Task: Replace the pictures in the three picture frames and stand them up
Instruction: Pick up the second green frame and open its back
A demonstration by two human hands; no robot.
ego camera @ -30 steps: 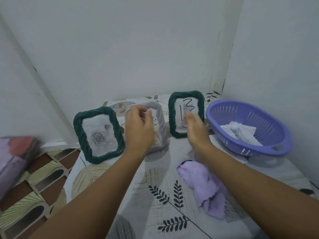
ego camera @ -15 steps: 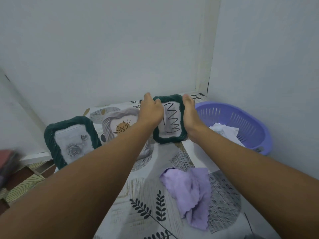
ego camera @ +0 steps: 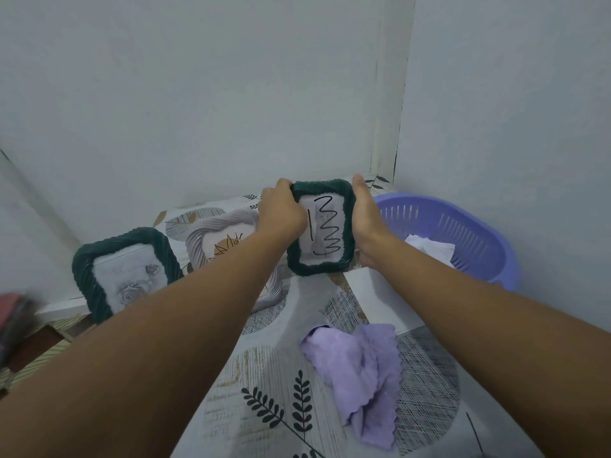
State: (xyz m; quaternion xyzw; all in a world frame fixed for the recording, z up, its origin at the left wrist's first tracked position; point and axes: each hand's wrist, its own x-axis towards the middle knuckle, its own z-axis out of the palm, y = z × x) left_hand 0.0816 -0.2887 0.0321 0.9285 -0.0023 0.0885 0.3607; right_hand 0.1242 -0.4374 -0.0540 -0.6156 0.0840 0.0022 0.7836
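A dark green frame with a black scribble picture is held upright, a little above the table, between both hands. My left hand grips its left edge and my right hand grips its right edge. To the left, a grey-white frame with a sketched plant stands on the table, partly hidden by my left forearm. Further left stands another dark green frame showing a grey rose picture.
A purple basket with white papers sits at the right by the wall. A lilac cloth lies crumpled on the leaf-patterned tablecloth. A white sheet lies under my right forearm. Walls close the back and right.
Both hands moved from the grey-white frame to the right green frame, gripped its sides and lifted it slightly. The camera view shifted right.
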